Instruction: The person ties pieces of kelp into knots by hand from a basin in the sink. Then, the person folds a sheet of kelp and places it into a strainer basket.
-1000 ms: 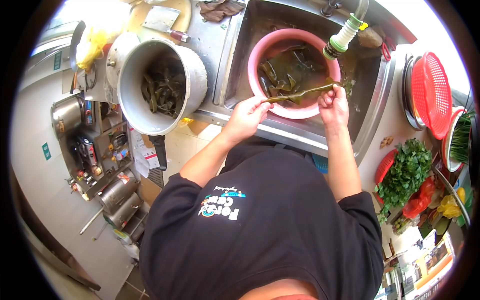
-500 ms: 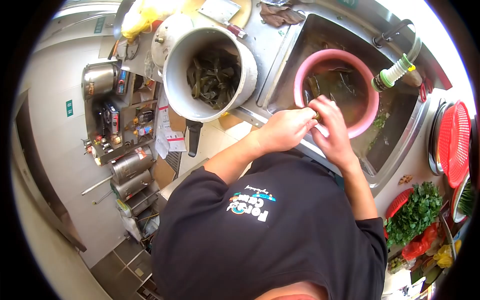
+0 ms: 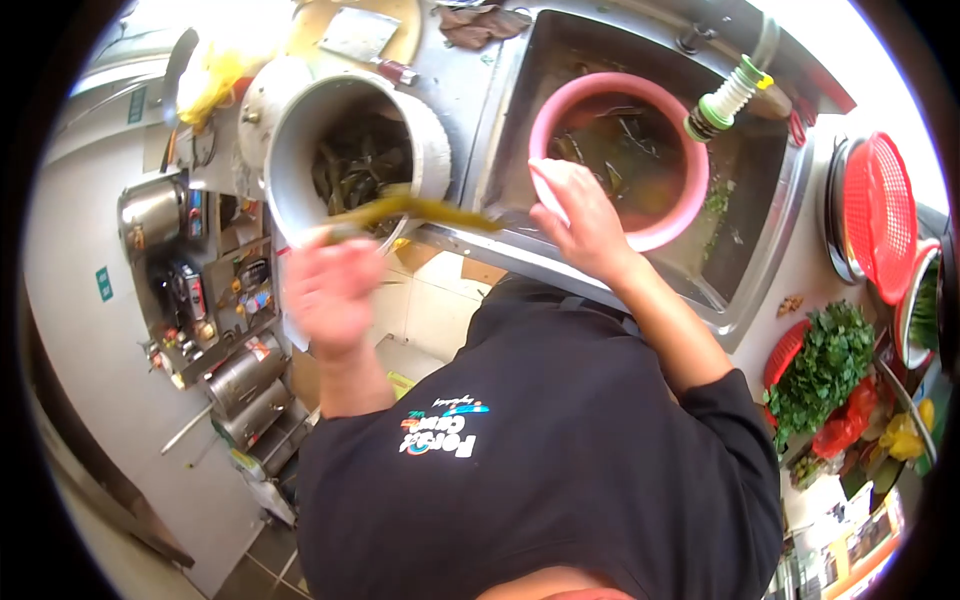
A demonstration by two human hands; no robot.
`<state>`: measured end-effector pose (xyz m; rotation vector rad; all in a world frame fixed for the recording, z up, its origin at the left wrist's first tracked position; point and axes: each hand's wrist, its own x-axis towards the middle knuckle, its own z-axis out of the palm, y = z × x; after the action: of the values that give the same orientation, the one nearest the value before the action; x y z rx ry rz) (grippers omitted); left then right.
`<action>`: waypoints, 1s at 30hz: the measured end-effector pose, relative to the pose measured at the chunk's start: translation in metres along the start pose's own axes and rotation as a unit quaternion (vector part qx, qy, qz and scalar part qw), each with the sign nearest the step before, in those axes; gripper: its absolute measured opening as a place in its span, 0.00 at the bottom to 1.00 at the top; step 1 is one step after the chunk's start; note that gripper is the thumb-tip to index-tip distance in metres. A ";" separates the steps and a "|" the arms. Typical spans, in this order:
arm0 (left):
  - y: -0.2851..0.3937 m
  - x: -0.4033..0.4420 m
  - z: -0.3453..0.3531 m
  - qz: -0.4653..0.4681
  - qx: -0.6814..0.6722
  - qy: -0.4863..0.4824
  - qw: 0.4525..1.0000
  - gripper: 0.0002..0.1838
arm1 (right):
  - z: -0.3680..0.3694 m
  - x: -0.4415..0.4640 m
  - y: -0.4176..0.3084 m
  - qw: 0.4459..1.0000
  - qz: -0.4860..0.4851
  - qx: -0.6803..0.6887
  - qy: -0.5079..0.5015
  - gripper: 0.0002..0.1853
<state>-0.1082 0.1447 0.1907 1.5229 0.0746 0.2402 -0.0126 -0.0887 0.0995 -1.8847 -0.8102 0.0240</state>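
Observation:
My left hand [image 3: 335, 290], smeared by motion, is at the near side of a large metal pot [image 3: 432, 150]. Its fingers seem closed on one end of a long olive-green kelp strip [image 3: 425, 208], which stretches to the right across the pot's near rim. Dark kelp pieces [image 3: 360, 165] lie inside the pot. My right hand [image 3: 588, 225] is closed around a pale, flat thing [image 3: 549, 195] of a kind I cannot make out, beside the left rim of a pink basin [image 3: 545, 125]. More dark strips [image 3: 615, 150] lie in the basin's cloudy water.
The basin stands in a steel sink [image 3: 745, 240] beneath a flexible faucet [image 3: 728, 97]. A cleaver [image 3: 360, 33] lies on a round board [image 3: 405, 25] behind the pot. Leafy greens [image 3: 825, 350] and a red colander [image 3: 880, 215] are at the right.
My hands were together at the basin's near rim and have parted. The left moved left to the pot with the kelp strip; the right stays by the basin. The view has shifted.

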 end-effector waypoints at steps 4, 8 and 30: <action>0.055 0.027 -0.046 0.065 -0.015 0.080 0.995 0.12 | 0.013 -0.042 0.113 0.980 0.181 -0.068 0.038 0.18; 0.025 0.045 -0.086 -0.021 0.204 0.145 0.968 0.10 | 0.017 -0.102 0.209 0.914 0.356 -0.193 -0.031 0.30; -0.168 0.035 0.126 -0.314 -0.006 -0.195 0.929 0.20 | -0.048 -0.095 0.179 0.692 0.399 0.537 0.272 0.15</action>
<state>-0.0309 0.0237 0.0339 1.4326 0.2380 -0.5731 0.0249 -0.2211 -0.0574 -0.8425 0.4729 0.3790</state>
